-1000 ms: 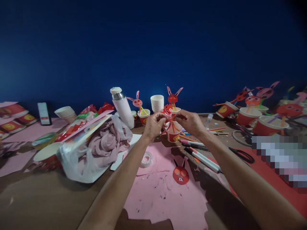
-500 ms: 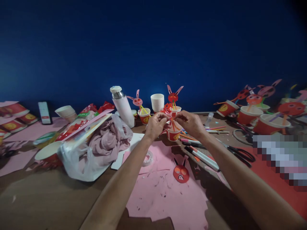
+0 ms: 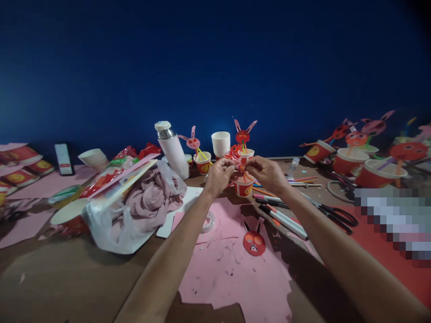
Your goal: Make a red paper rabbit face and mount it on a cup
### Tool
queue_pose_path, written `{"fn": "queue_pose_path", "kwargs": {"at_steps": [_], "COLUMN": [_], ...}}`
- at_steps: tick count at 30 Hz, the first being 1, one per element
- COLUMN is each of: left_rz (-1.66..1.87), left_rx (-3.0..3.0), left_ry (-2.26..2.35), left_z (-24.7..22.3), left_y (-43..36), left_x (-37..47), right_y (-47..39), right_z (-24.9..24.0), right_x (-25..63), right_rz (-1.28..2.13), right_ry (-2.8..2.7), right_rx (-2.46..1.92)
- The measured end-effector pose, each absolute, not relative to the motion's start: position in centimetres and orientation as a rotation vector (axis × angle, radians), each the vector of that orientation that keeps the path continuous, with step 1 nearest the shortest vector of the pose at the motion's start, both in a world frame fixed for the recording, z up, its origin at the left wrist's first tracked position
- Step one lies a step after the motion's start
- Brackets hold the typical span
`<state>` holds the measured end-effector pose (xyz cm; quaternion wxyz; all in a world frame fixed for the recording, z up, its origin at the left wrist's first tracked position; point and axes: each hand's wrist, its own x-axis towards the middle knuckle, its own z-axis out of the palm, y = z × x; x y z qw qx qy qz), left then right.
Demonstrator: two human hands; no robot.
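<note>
Both my hands meet over a red paper cup (image 3: 244, 189) with a yellow emblem, from which orange straws (image 3: 247, 174) rise. My left hand (image 3: 218, 177) pinches a red paper cut-out (image 3: 235, 153) at the top of the straws. On the other side, my right hand (image 3: 268, 174) is closed at the fingertips beside the straws; what it grips is too small to make out. A red paper face with ears (image 3: 254, 243) lies on the pink paper (image 3: 215, 269) below. A roll of clear tape (image 3: 208, 223) sits by my left forearm.
A white flask (image 3: 172, 150), a stack of paper cups (image 3: 220, 143) and cups with paper rabbit heads (image 3: 203, 163) stand at the back. Markers (image 3: 286, 222) and black scissors (image 3: 340, 215) lie right. A plastic bag with cloth (image 3: 148, 197) and a phone (image 3: 64, 159) are left.
Both hands stay at the cup with nearly the same grip. My right fingertips have shifted slightly left, closer to the straws. The other things keep their places.
</note>
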<state>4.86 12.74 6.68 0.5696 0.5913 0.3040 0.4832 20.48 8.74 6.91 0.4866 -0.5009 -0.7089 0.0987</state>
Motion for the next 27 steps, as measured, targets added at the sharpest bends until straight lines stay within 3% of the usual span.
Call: {"fn": "queue_pose_path", "kwargs": {"at_steps": [13,27], "left_rz": [1.118,1.107], "left_rx": [1.374,1.391], "left_ry": [0.713,0.679], "left_z": [6.81,6.41], "left_y": [12.59,12.79], "left_x": [4.87,4.75], "right_y": [8.94,9.10], "right_z": [6.32,6.00], "right_x": [20.82,20.17], "right_rz": [0.359,0.259], "right_ry": [-1.768,-1.687], "right_rx": [-1.152,-1.227]}}
